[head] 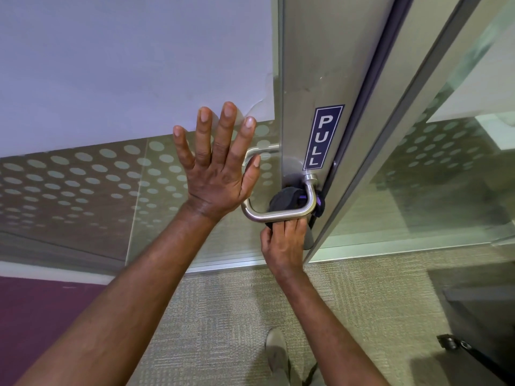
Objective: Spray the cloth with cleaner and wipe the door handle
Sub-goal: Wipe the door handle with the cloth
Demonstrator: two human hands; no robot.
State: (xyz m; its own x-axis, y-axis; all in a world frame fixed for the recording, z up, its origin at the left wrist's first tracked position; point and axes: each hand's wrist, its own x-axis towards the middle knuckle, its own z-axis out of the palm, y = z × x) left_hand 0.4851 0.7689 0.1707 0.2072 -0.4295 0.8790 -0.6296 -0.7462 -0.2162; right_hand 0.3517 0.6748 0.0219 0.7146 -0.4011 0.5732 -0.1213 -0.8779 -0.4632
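A brushed-metal loop door handle sticks out from the grey metal door stile, just under a blue PULL sticker. A dark cloth with a purple edge is bunched inside the handle's loop, around its right bend. My right hand grips the cloth from below, fingers curled up against the handle's lower bar. My left hand presses flat on the frosted glass panel left of the handle, fingers spread straight. No spray bottle is in view.
The glass door has a band of dotted frosting. Another glass panel stands to the right. Below lies beige carpet, with my shoe and a dark object at the lower right.
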